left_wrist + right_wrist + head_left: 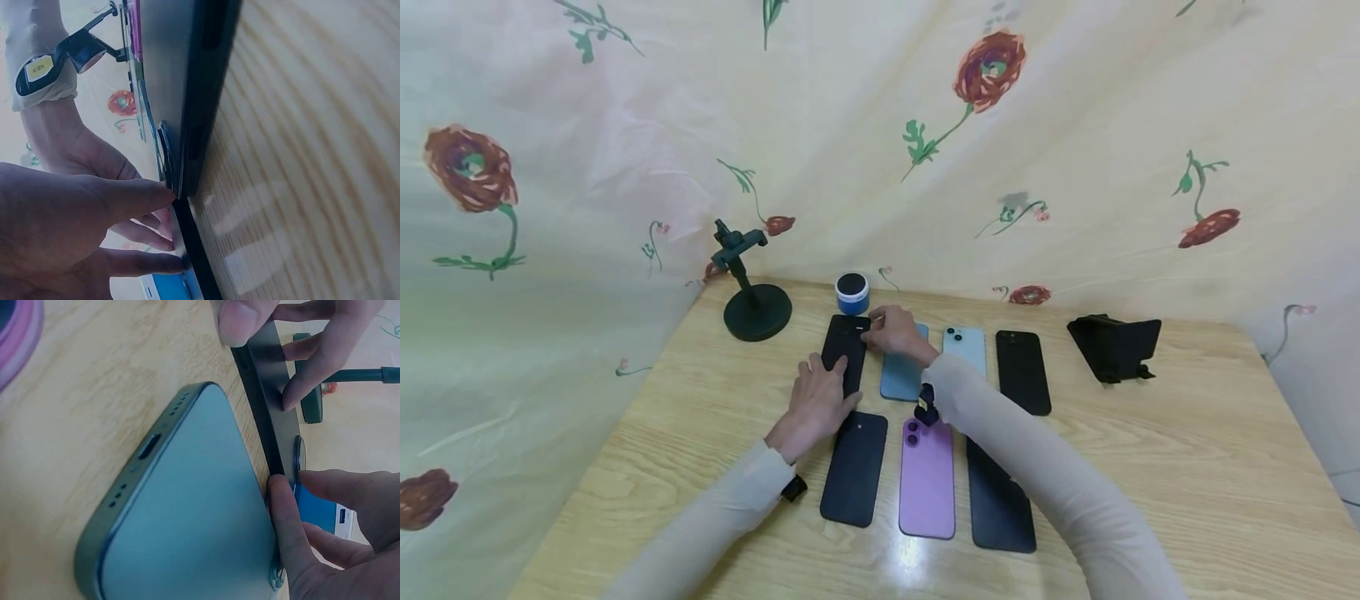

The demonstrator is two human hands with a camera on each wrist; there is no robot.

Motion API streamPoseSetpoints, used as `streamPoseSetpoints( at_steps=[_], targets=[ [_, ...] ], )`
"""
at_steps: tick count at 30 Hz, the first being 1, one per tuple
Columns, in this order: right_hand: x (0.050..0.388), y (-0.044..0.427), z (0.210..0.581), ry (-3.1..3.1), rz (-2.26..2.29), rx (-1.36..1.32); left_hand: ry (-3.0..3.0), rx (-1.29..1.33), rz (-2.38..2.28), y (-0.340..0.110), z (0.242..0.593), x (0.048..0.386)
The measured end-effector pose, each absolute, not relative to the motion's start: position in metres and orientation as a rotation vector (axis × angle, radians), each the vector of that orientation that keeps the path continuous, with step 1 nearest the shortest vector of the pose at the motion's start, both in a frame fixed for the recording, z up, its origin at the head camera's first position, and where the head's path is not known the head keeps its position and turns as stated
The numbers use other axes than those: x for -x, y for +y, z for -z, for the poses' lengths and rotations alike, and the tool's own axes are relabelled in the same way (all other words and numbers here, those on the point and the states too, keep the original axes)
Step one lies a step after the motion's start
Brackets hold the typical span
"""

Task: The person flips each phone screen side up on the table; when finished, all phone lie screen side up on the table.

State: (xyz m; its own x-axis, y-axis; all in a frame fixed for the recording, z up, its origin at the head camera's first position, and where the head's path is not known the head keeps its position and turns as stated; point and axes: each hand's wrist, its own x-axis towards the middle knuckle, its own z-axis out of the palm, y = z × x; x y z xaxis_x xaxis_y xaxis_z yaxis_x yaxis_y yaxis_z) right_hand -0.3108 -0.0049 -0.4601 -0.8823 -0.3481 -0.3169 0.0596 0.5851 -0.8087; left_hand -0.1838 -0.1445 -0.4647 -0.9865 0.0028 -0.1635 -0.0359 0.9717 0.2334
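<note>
Six slim blue, purple and dark phones [927,492] already lie in two rows, but the black rectangular phone [841,340] at the far row's left end seems not yet settled, the right hand [897,330] pinching its far corner, the left hand [815,398], fingers spread, resting on it.

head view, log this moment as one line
left hand: touches black phone; right hand: pinches same phone's camera end; blue cylinder: beyond phone; purple phone: on table
</note>
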Motion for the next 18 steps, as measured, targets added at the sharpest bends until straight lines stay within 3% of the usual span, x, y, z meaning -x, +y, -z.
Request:
streamPoseSetpoints(
  at_steps=[18],
  targets=[
    [0.3101,-0.0064,0.4664,2.391,1.268,0.207,2.892,0.038,-0.421,-0.1439,0.4638,0.1878]
  ],
)
